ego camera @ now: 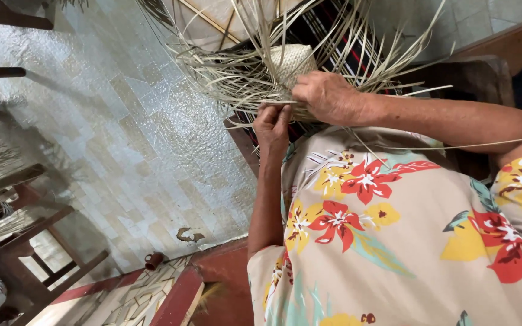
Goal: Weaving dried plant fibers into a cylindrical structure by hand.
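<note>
Woven piece (294, 60) on lap, between both hands, loose strips (225, 75) around.

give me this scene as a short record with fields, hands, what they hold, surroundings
view: head camera, looking down
left hand: pinches a pale flat straw strip
right hand: rests on the pale woven straw piece
work: loose straw strands fan out around the woven part
clothing: beige floral shirt
under the work: dark striped cloth
floor: pale tiled floor, small brown mug on it
left edge: wooden chair frames
</note>
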